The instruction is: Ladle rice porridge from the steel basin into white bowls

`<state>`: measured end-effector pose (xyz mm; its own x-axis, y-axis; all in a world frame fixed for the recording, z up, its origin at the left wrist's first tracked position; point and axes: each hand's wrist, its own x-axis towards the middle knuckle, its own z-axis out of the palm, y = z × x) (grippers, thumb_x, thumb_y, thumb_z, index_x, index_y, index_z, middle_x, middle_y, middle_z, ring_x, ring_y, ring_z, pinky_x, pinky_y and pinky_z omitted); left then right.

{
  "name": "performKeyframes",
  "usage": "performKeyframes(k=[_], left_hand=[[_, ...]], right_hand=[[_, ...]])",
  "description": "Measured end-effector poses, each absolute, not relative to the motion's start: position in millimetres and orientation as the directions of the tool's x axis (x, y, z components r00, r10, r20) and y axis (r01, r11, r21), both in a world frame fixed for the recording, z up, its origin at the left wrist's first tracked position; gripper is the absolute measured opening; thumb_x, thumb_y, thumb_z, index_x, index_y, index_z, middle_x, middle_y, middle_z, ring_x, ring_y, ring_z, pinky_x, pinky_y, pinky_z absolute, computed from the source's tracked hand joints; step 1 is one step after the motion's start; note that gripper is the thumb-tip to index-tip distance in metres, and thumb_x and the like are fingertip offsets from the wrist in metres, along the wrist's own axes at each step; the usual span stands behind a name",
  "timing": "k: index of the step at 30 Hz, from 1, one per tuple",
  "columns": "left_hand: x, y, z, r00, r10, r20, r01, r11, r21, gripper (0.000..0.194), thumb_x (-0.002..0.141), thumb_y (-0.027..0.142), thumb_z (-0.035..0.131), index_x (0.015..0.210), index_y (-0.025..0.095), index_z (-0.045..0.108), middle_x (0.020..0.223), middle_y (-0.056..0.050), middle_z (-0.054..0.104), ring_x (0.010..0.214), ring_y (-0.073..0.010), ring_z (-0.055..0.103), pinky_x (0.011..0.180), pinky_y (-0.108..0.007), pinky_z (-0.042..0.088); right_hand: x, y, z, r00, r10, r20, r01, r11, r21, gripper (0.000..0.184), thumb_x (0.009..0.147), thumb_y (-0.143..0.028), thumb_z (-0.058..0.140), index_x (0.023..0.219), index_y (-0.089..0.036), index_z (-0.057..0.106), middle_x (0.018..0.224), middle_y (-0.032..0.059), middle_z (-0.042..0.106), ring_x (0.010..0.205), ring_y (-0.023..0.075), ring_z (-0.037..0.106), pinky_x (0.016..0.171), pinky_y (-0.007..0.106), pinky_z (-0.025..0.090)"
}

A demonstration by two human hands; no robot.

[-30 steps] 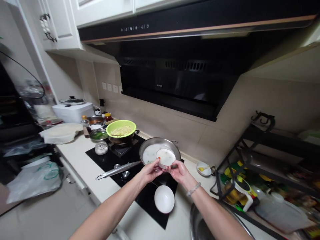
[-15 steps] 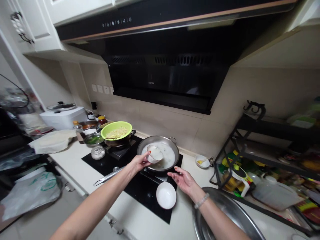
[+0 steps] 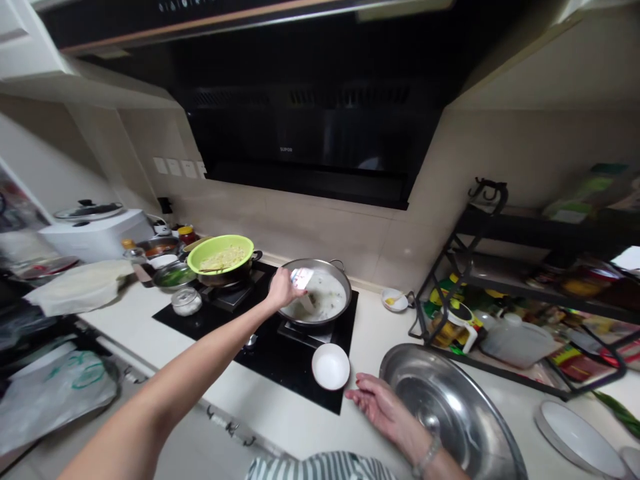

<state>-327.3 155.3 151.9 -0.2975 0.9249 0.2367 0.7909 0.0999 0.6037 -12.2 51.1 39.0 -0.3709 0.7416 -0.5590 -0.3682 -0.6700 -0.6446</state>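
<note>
My left hand (image 3: 284, 291) grips a small white bowl (image 3: 302, 277) with a printed outside. The bowl is tipped over the wide steel pan (image 3: 345, 277), and a pale stream runs down from it. Cloudy whitish liquid with dark bits fills the pan, which sits on the black hob (image 3: 265, 357). Off to the right, my right hand (image 3: 377, 403) is open with loosely bent fingers and holds nothing. It hovers between an empty white bowl (image 3: 331, 367) on the hob's edge and a large steel basin (image 3: 400, 363).
Left of the pan, a green basin (image 3: 194, 257) of pale shreds rests on a dark pot. A glass jar (image 3: 187, 302) and a dish of greens (image 3: 175, 277) stand nearby. A small dish (image 3: 395, 300) with a yellow spoon and a black rack (image 3: 465, 267) are at the right.
My left hand has tipped the small bowl over, so its outside now shows. My right hand has drawn back from the pan toward the steel basin. The view has shifted.
</note>
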Motion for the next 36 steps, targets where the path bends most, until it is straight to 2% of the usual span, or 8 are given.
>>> performKeyframes(k=[2, 4, 9, 14, 18, 23, 29, 36], left_hand=[[-322, 151, 153, -0.146, 0.927, 0.347, 0.909, -0.012, 0.416, 0.051, 0.059, 0.033, 0.085, 0.099, 0.012, 0.06, 0.11, -0.014, 0.058, 0.103, -0.0288, 0.058, 0.089, -0.038, 0.048], [-318, 145, 153, 0.022, 0.924, 0.382, 0.963, -0.123, 0.241, 0.051, 0.063, 0.031, 0.083, 0.103, 0.012, 0.057, 0.113, -0.015, 0.055, 0.104, -0.029, 0.055, 0.088, -0.039, 0.048], [-316, 136, 151, 0.221, 0.902, 0.37, 0.97, -0.244, 0.016, 0.046, 0.071, 0.021, 0.074, 0.111, 0.013, 0.053, 0.117, -0.015, 0.052, 0.108, -0.0296, 0.049, 0.087, -0.039, 0.049], [-322, 134, 149, 0.294, 0.883, 0.366, 0.954, -0.293, -0.059, 0.046, 0.073, 0.019, 0.072, 0.113, 0.013, 0.051, 0.116, -0.015, 0.052, 0.107, -0.0295, 0.048, 0.087, -0.039, 0.048], [-325, 131, 152, 0.338, 0.88, 0.333, 0.941, -0.322, -0.105, 0.046, 0.073, 0.018, 0.071, 0.114, 0.013, 0.05, 0.116, -0.015, 0.052, 0.106, -0.0291, 0.048, 0.086, -0.039, 0.048], [-330, 130, 153, 0.39, 0.868, 0.307, 0.92, -0.354, -0.167, 0.044, 0.074, 0.018, 0.071, 0.113, 0.013, 0.052, 0.116, -0.015, 0.054, 0.104, -0.0283, 0.049, 0.086, -0.038, 0.048], [-334, 130, 154, 0.465, 0.833, 0.299, 0.882, -0.405, -0.242, 0.043, 0.073, 0.018, 0.07, 0.113, 0.009, 0.057, 0.114, -0.017, 0.058, 0.103, -0.0302, 0.052, 0.089, -0.04, 0.044], [-343, 135, 145, 0.57, 0.74, 0.358, 0.819, -0.478, -0.316, 0.036, 0.078, 0.017, 0.06, 0.114, 0.011, 0.062, 0.113, -0.019, 0.062, 0.102, -0.0344, 0.056, 0.103, -0.056, 0.03]], right_hand=[[-14, 45, 30, -0.368, 0.742, -0.56, -0.37, -0.669, -0.644, 0.035, 0.051, -0.017, 0.087, 0.071, -0.02, 0.058, 0.061, -0.0005, 0.065, 0.063, 0.0178, 0.069, 0.056, 0.021, 0.051], [-18, 42, 21, -0.357, 0.744, -0.565, -0.374, -0.668, -0.643, 0.036, 0.051, -0.021, 0.088, 0.071, -0.02, 0.058, 0.062, -0.0006, 0.065, 0.065, 0.0177, 0.069, 0.06, 0.022, 0.052], [-30, 45, 5, -0.31, 0.753, -0.58, -0.418, -0.656, -0.628, 0.046, 0.049, -0.018, 0.088, 0.082, -0.02, 0.057, 0.067, -0.0007, 0.067, 0.066, 0.0183, 0.069, 0.077, 0.029, 0.054], [-40, 52, -9, -0.337, 0.739, -0.584, -0.447, -0.671, -0.591, 0.07, 0.052, -0.012, 0.084, 0.113, -0.022, 0.052, 0.072, -0.0014, 0.068, 0.067, 0.0193, 0.07, 0.085, 0.036, 0.054], [-42, 55, -17, -0.38, 0.752, -0.539, -0.441, -0.66, -0.608, 0.078, 0.056, -0.015, 0.081, 0.126, -0.023, 0.047, 0.081, 0.0021, 0.071, 0.07, 0.02, 0.071, 0.083, 0.037, 0.055], [-44, 60, -23, -0.398, 0.768, -0.502, -0.414, -0.639, -0.649, 0.074, 0.054, -0.015, 0.077, 0.123, -0.022, 0.05, 0.085, 0.0039, 0.072, 0.069, 0.0219, 0.07, 0.075, 0.037, 0.056], [-51, 66, -22, -0.397, 0.797, -0.456, -0.42, -0.599, -0.682, 0.06, 0.057, -0.017, 0.073, 0.114, -0.021, 0.056, 0.083, 0.0024, 0.07, 0.065, 0.0182, 0.067, 0.066, 0.033, 0.054], [-16, 70, 25, -0.351, 0.857, -0.377, -0.462, -0.509, -0.726, 0.056, 0.059, -0.014, 0.068, 0.113, -0.017, 0.056, 0.084, 0.0068, 0.071, 0.066, 0.0212, 0.069, 0.066, 0.035, 0.055]])
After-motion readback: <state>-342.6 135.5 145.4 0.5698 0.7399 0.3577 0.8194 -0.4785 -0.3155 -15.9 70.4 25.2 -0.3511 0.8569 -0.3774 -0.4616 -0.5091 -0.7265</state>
